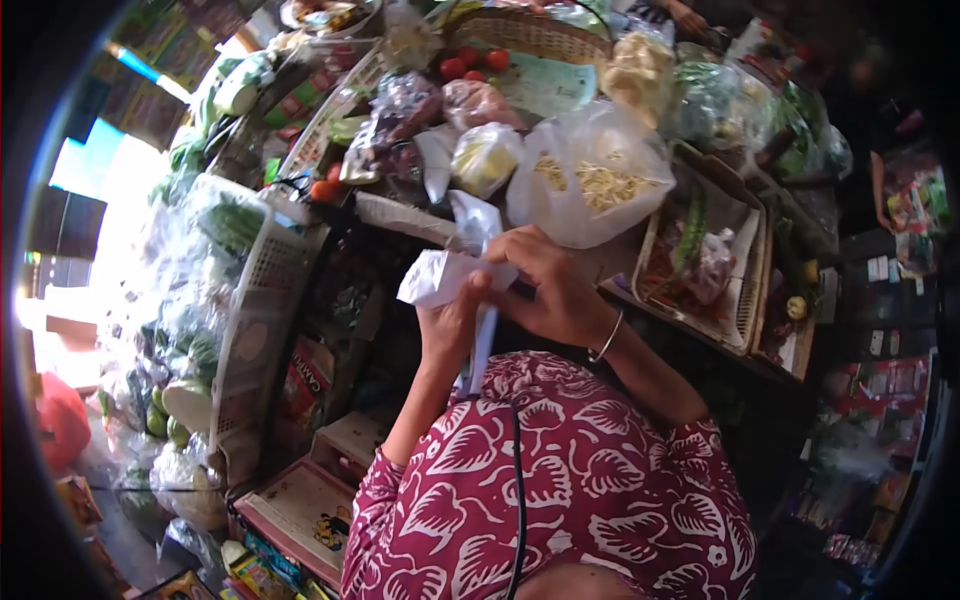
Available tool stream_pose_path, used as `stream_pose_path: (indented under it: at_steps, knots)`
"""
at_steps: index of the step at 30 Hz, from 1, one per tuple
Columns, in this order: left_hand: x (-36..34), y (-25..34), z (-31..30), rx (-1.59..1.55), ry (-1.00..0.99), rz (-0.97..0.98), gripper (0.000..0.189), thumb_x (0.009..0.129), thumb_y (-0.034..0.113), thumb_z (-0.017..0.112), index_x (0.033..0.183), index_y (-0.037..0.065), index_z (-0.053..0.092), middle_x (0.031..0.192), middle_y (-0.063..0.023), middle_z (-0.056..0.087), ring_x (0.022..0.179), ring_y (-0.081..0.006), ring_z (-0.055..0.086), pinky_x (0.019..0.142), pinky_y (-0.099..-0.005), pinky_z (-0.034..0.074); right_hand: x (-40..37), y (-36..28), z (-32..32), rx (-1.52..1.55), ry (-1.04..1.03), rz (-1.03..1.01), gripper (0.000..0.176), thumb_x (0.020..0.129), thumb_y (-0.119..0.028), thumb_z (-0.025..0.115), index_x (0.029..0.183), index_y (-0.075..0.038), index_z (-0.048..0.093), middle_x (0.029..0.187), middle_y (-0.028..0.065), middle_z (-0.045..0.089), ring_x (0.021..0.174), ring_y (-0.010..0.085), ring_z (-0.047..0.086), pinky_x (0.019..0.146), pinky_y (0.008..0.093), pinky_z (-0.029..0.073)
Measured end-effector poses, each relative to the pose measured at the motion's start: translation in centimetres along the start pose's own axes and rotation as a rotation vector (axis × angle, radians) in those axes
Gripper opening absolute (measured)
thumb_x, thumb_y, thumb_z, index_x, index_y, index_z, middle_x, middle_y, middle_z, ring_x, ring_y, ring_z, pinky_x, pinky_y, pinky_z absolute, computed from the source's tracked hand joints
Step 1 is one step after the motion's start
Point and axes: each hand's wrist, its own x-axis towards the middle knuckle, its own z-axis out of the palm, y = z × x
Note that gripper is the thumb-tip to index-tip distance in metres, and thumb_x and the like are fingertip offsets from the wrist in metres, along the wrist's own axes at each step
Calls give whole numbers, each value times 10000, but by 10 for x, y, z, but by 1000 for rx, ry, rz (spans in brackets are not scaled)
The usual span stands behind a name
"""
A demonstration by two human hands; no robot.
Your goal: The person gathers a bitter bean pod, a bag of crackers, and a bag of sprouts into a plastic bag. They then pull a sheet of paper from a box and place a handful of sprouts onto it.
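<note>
A small white paper packet [432,279] is held in front of my chest. My left hand [455,315] grips it from below, with the thumb on its right end. My right hand [540,280] pinches the packet's right end, its fingers bent over the top; a bangle is on that wrist. A pale, bluish strip [483,345] hangs below the hands, and a similar pale piece [474,218] stands up just above them. Beyond the hands lies an open clear plastic bag [590,180] with bean sprouts inside.
Tomatoes [470,65] and bagged produce stand at the back near a wicker basket [530,32]. A tray [745,290] with a long green vegetable is at the right. A white plastic crate [243,300] of bagged vegetables stands at the left. A cardboard box [300,510] sits at the lower left.
</note>
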Motion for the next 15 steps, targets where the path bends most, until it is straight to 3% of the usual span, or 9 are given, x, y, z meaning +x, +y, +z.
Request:
stream_pose_path:
  at_steps: [2, 4, 6, 7, 10, 11, 12, 14, 15]
  knots:
    - [8, 13, -10, 142, -36, -14, 366, 779, 321, 647, 946, 25, 513, 893, -29, 527, 865, -125, 508, 778, -261, 394, 6, 24, 10, 34, 0, -10, 208, 729, -94, 612, 894, -19, 510, 906, 129, 539, 918, 303, 501, 836, 372, 381]
    - [18, 27, -15, -48, 4, 177, 248, 793, 241, 641, 775, 7, 558, 723, 10, 536, 663, -64, 479, 609, -212, 396, 17, 24, 13, 167, 41, -41, 133, 791, -103, 584, 847, -25, 493, 813, 84, 548, 782, 221, 528, 735, 321, 414]
    - [18, 41, -40, -397, -25, 156, 261, 801, 218, 616, 933, -1, 566, 930, -117, 593, 856, -225, 571, 766, -352, 450, 31, 23, 15, 743, 20, 424, 105, 833, -124, 557, 794, -46, 498, 738, 22, 533, 647, 99, 498, 615, 231, 408]
    - [12, 53, -54, -578, -154, 50, 267, 820, 237, 579, 912, -13, 577, 952, -161, 603, 816, -249, 600, 704, -386, 490, 39, 24, 20, 803, -30, 415, 107, 851, -130, 545, 774, -59, 522, 684, -21, 505, 591, 22, 450, 556, 163, 372]
    - [25, 72, -66, -883, -591, -107, 441, 877, 371, 358, 919, -13, 570, 732, -139, 581, 535, -196, 529, 548, -348, 517, 74, 17, 47, 802, -160, 370, 82, 839, -118, 560, 782, -61, 547, 663, -26, 498, 586, 20, 448, 548, 148, 360]
    - [24, 75, -63, -939, -531, -157, 474, 868, 366, 317, 985, -26, 557, 685, -153, 540, 506, -193, 473, 584, -371, 527, 83, 17, 56, 874, -185, 354, 87, 824, -120, 581, 785, -44, 566, 693, -15, 520, 637, 49, 485, 572, 192, 386]
    - [26, 77, -65, -1024, -481, -199, 402, 850, 264, 383, 1130, -9, 481, 868, -203, 551, 635, -226, 522, 676, -407, 527, 90, 21, 69, 875, -198, 346, 87, 824, -120, 581, 785, -44, 566, 693, -15, 520, 637, 49, 485, 572, 192, 386]
    - [28, 88, -69, -967, -230, -45, 467, 813, 126, 417, 1253, -9, 339, 1098, -218, 480, 944, -279, 538, 814, -435, 473, 104, 23, 88, 177, 49, -162, 121, 798, -126, 607, 788, -17, 557, 762, 23, 560, 717, 110, 522, 620, 262, 414]
    - [33, 86, -77, -891, -169, 38, 560, 767, 31, 428, 1306, 34, 273, 1269, -181, 390, 1091, -302, 467, 905, -445, 408, 107, 9, 79, 82, 80, -79, 161, 771, -123, 624, 860, 3, 575, 871, 77, 588, 839, 167, 547, 725, 308, 430]
